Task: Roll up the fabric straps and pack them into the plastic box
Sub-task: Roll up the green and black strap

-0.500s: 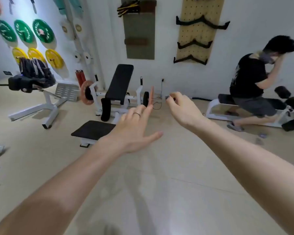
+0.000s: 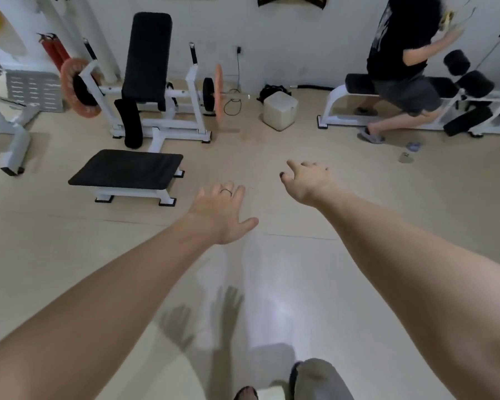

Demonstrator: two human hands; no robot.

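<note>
A translucent white plastic box (image 2: 280,111) stands on the floor by the far wall, with a dark heap of what may be fabric straps (image 2: 272,90) just behind it. Both my arms reach forward above the bare floor. My left hand (image 2: 223,212) is spread flat, fingers straight, a ring on one finger, and holds nothing. My right hand (image 2: 308,181) hangs with loosely curled fingers and is empty too. Both hands are well short of the box.
A weight bench machine (image 2: 153,82) with an orange plate (image 2: 218,93) and a low black padded bench (image 2: 124,171) stand at the left. At the right a person (image 2: 401,62) sits on another bench (image 2: 358,93). A cable (image 2: 234,102) lies near the wall. My knee (image 2: 318,379) shows at the bottom.
The view has tilted down and closer to the floor, bringing the white box into sight. Both hands sit lower in the frame; the right hand's fingers have loosened.
</note>
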